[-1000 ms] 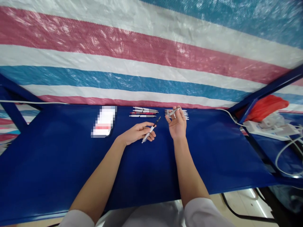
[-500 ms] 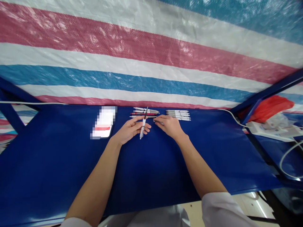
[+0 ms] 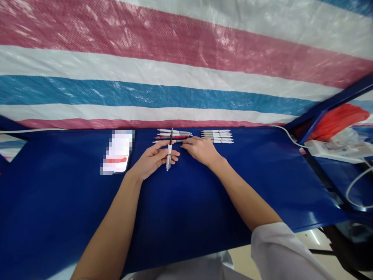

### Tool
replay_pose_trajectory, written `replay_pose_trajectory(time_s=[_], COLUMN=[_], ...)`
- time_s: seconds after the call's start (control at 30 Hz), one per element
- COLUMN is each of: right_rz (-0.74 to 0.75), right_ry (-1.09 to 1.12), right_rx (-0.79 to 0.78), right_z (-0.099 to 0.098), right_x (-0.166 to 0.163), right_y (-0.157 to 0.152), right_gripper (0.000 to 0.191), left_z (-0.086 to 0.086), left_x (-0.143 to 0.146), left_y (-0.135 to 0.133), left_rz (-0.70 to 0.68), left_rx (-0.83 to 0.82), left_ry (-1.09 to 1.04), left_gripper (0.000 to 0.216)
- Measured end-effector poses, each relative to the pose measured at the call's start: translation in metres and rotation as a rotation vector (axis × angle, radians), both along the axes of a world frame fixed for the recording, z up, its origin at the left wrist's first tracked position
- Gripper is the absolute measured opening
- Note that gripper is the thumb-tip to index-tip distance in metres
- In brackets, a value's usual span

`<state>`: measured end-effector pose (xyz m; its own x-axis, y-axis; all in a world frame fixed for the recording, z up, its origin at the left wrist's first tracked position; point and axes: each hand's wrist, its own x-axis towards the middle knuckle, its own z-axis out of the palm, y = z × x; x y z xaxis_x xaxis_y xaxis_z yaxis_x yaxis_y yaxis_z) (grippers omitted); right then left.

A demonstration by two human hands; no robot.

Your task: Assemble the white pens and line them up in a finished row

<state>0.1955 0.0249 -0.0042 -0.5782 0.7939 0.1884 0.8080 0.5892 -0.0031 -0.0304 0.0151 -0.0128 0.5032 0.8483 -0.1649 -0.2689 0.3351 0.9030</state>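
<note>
My left hand [image 3: 154, 158] is closed round a white pen with a dark tip [image 3: 169, 151], held nearly upright over the blue table [image 3: 72, 202]. My right hand [image 3: 199, 149] lies palm down just right of it, fingertips pinched at the nearest pen of a small row of pens [image 3: 171, 135]; that row holds white ones and a red one. What the fingertips grip is too small to make out. A second row of white pens [image 3: 217, 135] lies right of my right hand, near the back edge.
A blurred white card or phone [image 3: 116, 151] lies left of my left hand. A striped tarp [image 3: 186, 77] hangs behind the table. At the right, a white power strip [image 3: 335, 149] with cables and a red bag [image 3: 338, 118] sit beyond a blue frame bar.
My right hand came down from beside the right pen row to the left row and turned palm down. My left hand tipped its pen upright and moved slightly toward the pens.
</note>
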Motion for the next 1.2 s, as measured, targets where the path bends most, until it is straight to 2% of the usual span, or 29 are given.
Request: replay_pose_trajectory(time_s=[0.63,0.8,0.93,1.03,1.2], right_rz=[0.059,0.028,-0.095,-0.199,-0.294], right_ry=[-0.013,0.107,0.435,0.898,1.676], right_rx=[0.040,0.019,-0.050,-0.227,-0.559], right_z=[0.002,0.006,0.003,-0.003,-0.008], right_x=[-0.005,-0.002,-0.003,-0.010,-0.026], right_y=[0.010,0.004,-0.009,-0.018,-0.027], right_gripper=[0.035,0.035,0.032,0.029,0.037], left_z=[0.001,0.000,0.001,0.006,0.013], left_x=[0.002,0.002,0.005,0.009,0.015], left_y=[-0.001,-0.001,-0.002,-0.003,-0.007], left_rz=[-0.019,-0.016,0.033,0.077,0.104], left_rx=[0.005,0.007,0.015,0.034,0.089], left_ry=[0.044,0.042,0.035,0.028,0.065], left_gripper=[0.042,0.044,0.038,0.038,0.039])
